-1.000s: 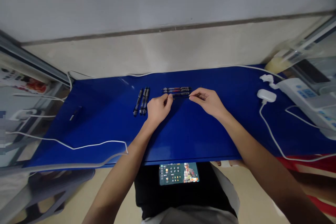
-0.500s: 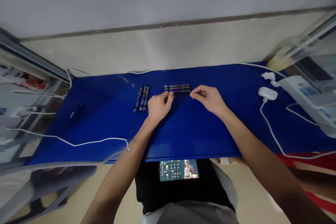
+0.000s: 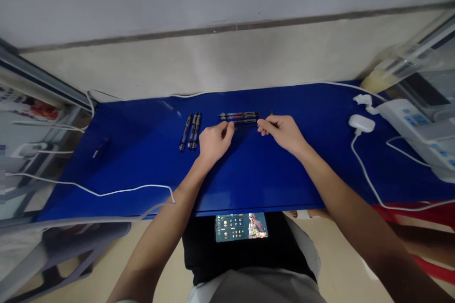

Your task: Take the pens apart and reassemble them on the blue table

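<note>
Several black pens with red and silver bands lie side by side in a horizontal row (image 3: 239,116) on the blue tabletop (image 3: 142,170). Another upright group of several pens (image 3: 191,131) stands to their left. My left hand (image 3: 215,141) rests over the left end of the lowest horizontal pen (image 3: 245,122), its fingertips pinching that pen. My right hand (image 3: 281,132) is at the pen's right end, with curled fingertips touching or almost touching it. Whether it grips the pen is hard to tell.
A lone dark pen (image 3: 100,147) lies at the far left. White cables run along the table. On the right are a white earbud case (image 3: 361,124) and a white device with blue keys (image 3: 412,125). A lit phone (image 3: 241,227) rests on my lap below the table edge.
My right hand has shifted slightly right, its fingers less tightly together at the pen's end. My left hand stays in place. The whole view has drifted slightly as my head moved.
</note>
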The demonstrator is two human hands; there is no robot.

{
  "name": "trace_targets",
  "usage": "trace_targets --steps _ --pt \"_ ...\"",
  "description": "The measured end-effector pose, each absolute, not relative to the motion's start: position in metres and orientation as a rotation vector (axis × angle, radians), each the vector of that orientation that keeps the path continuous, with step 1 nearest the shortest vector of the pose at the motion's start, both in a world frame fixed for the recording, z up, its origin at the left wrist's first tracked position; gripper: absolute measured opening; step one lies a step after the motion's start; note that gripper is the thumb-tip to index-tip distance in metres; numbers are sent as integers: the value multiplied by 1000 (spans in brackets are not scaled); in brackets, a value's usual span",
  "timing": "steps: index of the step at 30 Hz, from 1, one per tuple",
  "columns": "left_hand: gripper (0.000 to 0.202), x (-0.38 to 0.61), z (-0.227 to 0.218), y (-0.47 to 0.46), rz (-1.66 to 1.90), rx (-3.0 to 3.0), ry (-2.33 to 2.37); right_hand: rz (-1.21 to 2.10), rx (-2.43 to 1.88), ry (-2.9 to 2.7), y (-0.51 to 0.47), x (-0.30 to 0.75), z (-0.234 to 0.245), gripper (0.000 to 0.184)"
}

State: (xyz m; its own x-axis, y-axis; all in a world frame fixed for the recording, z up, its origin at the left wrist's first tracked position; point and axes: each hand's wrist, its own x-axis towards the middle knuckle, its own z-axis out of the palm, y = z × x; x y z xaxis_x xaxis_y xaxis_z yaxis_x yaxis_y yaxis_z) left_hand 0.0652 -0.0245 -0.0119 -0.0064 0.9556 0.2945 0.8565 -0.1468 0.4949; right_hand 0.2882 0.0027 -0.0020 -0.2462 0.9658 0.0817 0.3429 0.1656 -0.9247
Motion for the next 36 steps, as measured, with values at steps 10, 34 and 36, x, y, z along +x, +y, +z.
trace_targets --steps 10,34,36 --pt "47 66 -10 -26 812 2079 1938 1085 -1217 -1681 5 288 -6 27" --pt "48 64 -11 -24 818 2068 1946 1125 -1220 -1695 6 290 -7 23" --pt "48 64 -11 -24 804 2067 1951 1110 -1273 -1743 6 290 -7 30"
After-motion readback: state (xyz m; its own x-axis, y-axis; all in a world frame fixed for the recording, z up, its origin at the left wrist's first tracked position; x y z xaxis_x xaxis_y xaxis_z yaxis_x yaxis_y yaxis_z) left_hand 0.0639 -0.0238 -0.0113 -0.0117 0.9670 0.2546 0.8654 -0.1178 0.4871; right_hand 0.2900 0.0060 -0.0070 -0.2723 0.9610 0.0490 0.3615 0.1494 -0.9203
